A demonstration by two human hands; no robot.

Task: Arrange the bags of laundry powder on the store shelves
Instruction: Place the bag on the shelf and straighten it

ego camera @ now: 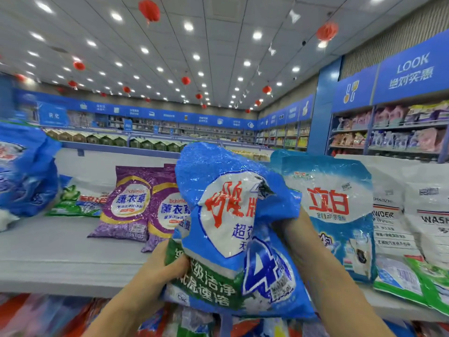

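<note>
Leaning at the far left of the grey shelf point(60, 251): a blue bag point(26, 171), then a flat green-and-white bag point(77, 200) and two purple lavender bags point(128, 203). Held up in front of the shelf: a crumpled blue laundry powder bag point(233, 229), gripped at its lower left by the left hand point(160, 271) and at its right side by the right hand point(291, 229). Standing just right: a light-blue bag point(332, 210), then white bags point(393, 215).

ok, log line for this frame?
held: crinkled blue plastic laundry powder bag | left hand: grips lower left edge | right hand: grips right side | status: not yet on grey store shelf
</note>
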